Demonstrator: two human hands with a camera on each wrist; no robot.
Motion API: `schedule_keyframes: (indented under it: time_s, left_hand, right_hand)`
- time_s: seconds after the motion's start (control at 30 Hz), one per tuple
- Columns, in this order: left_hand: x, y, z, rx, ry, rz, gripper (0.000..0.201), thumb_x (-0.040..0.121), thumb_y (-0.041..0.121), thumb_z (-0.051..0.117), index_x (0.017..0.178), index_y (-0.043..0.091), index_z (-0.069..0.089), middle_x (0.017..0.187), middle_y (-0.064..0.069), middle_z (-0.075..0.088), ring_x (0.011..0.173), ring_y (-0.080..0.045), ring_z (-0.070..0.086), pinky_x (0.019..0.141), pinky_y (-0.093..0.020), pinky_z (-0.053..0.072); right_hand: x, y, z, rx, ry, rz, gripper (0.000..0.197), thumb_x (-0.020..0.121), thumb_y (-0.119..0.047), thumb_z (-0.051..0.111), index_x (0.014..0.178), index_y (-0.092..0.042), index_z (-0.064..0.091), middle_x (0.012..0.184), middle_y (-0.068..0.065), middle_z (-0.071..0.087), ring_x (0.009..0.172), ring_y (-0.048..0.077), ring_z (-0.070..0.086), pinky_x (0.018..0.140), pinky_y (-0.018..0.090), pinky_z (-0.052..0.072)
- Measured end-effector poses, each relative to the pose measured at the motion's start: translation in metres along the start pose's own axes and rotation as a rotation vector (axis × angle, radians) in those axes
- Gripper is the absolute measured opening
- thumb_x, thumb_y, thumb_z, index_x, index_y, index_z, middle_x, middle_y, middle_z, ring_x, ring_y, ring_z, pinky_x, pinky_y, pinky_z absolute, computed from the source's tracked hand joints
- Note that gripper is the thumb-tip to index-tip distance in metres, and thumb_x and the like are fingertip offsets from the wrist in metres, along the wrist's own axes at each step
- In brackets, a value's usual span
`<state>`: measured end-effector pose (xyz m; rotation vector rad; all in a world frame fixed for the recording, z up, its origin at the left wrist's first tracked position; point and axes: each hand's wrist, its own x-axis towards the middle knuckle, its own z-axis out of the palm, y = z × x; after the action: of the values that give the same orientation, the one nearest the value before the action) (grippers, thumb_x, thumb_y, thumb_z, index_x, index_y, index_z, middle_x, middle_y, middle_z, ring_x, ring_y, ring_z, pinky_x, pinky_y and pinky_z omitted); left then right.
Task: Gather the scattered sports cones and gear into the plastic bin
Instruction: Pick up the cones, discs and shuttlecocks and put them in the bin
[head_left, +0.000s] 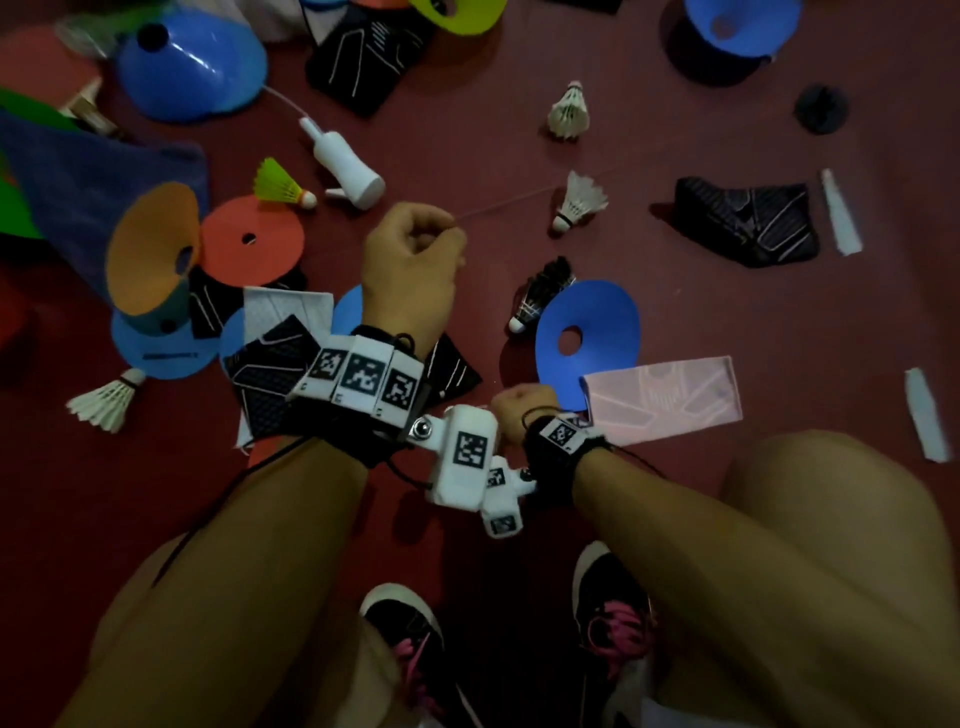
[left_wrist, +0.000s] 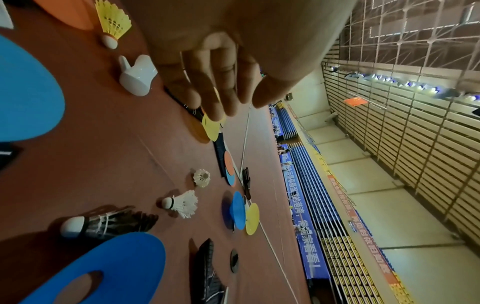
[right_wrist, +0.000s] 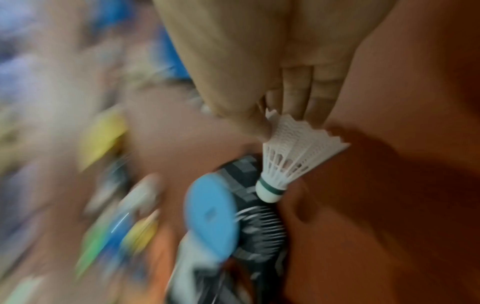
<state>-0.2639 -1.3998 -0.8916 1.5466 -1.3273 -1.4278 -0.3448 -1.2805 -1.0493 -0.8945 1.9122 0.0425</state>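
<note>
My left hand (head_left: 415, 254) hovers over the red floor with its fingers (left_wrist: 223, 82) curled; a thin cord (head_left: 511, 205) seems to run through them. My right hand (head_left: 524, 410) is low near my knee, and its fingertips (right_wrist: 296, 98) pinch a white shuttlecock (right_wrist: 291, 162) by the skirt, cork down. A flat blue cone (head_left: 587, 332) and a black shuttlecock (head_left: 540, 296) lie between the hands. A white shuttlecock (head_left: 579, 200) and a white handle (head_left: 345, 163) lie just beyond the left hand. No plastic bin shows.
More gear is scattered around: a red disc (head_left: 252, 241), an orange cone (head_left: 153, 249), a blue dome cone (head_left: 192, 62), a yellow-green shuttlecock (head_left: 280, 184), black patterned cloths (head_left: 748, 221) and a pink cloth (head_left: 665, 400). My knees and shoes (head_left: 613, 613) fill the near edge.
</note>
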Motion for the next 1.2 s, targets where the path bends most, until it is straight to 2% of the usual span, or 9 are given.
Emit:
schedule_keyframes:
  time_s: [0.1,0.23,0.43,0.57,0.7,0.77,0.83,1.0,1.2]
  left_hand:
    - [0.003,-0.002,-0.006,0.2,-0.157,0.033,0.02,0.079,0.012,0.065,0.095,0.023,0.061,0.091,0.015,0.065,0.089,-0.009,0.06,0.081,-0.028,0.05]
    - [0.007,-0.002,-0.014,0.53,-0.439,0.156,0.062,0.065,0.031,0.065,0.126,0.03,0.052,0.12,0.004,0.06,0.109,-0.013,0.058,0.093,-0.031,0.048]
    - [0.009,-0.003,-0.014,0.504,-0.396,0.167,0.045,0.071,0.035,0.063,0.114,0.04,0.048,0.096,0.006,0.066,0.086,-0.017,0.065,0.077,-0.042,0.055]
    - [0.009,-0.002,-0.013,0.473,-0.279,0.223,0.041,0.076,0.025,0.068,0.111,0.03,0.048,0.089,0.005,0.063,0.081,-0.018,0.063,0.077,-0.04,0.053]
    - [0.013,-0.006,-0.03,0.455,-0.197,0.225,0.044,0.075,0.014,0.068,0.109,0.028,0.043,0.083,0.007,0.055,0.072,-0.013,0.059,0.069,-0.038,0.053]
    - [0.01,-0.009,-0.036,0.471,-0.207,0.222,0.047,0.074,0.014,0.068,0.109,0.031,0.041,0.087,0.006,0.057,0.073,-0.014,0.06,0.07,-0.04,0.054]
    - [0.008,-0.014,-0.042,0.49,-0.217,0.224,0.048,0.073,0.017,0.069,0.107,0.034,0.041,0.092,0.005,0.059,0.076,-0.016,0.062,0.074,-0.042,0.054]
    - [0.01,-0.016,-0.053,0.45,-0.203,0.224,0.05,0.072,0.013,0.068,0.107,0.037,0.04,0.109,0.004,0.059,0.081,-0.018,0.064,0.076,-0.043,0.055]
    - [0.017,-0.023,-0.061,0.47,-0.227,0.161,0.065,0.07,0.009,0.068,0.119,0.041,0.041,0.126,0.008,0.055,0.09,-0.02,0.064,0.073,-0.045,0.058]
  right_hand:
    - [-0.008,-0.046,-0.062,0.43,0.296,-0.105,0.035,0.08,-0.003,0.058,0.058,-0.019,0.036,0.056,0.003,0.037,0.059,0.02,0.037,0.057,0.036,0.038]
    - [-0.028,-0.09,-0.146,0.564,0.236,-0.38,0.031,0.077,0.003,0.069,0.085,-0.016,0.046,0.064,0.003,0.056,0.051,0.013,0.056,0.05,0.028,0.05]
    - [-0.01,-0.08,-0.158,0.877,0.016,-0.497,0.024,0.079,-0.018,0.078,0.07,-0.015,0.055,0.056,0.002,0.059,0.053,0.02,0.054,0.053,0.03,0.046]
    - [0.047,-0.054,-0.151,0.124,0.369,-0.208,0.041,0.093,-0.05,0.053,0.07,-0.016,0.053,0.061,-0.002,0.055,0.072,0.028,0.057,0.065,0.035,0.042]
    - [0.084,-0.038,-0.139,-0.413,0.135,-0.049,0.032,0.084,-0.047,0.059,0.094,-0.018,0.068,0.125,0.015,0.059,0.111,0.035,0.053,0.092,0.038,0.046]
    - [0.091,-0.037,-0.131,-0.524,0.017,-0.046,0.039,0.082,-0.048,0.067,0.107,-0.019,0.07,0.129,0.008,0.058,0.122,0.031,0.049,0.101,0.038,0.043]
    - [0.096,-0.037,-0.121,-0.633,-0.007,-0.016,0.049,0.074,-0.057,0.072,0.105,-0.019,0.071,0.113,0.006,0.066,0.106,0.028,0.059,0.092,0.037,0.051]
    - [0.094,-0.048,-0.112,-0.52,0.163,-0.022,0.037,0.068,-0.031,0.082,0.094,-0.008,0.067,0.081,0.011,0.062,0.073,0.032,0.063,0.069,0.039,0.058]
    - [0.065,-0.079,-0.142,-0.181,0.311,-0.254,0.01,0.078,-0.013,0.072,0.081,-0.021,0.075,0.088,0.004,0.072,0.082,0.022,0.067,0.066,0.026,0.049]
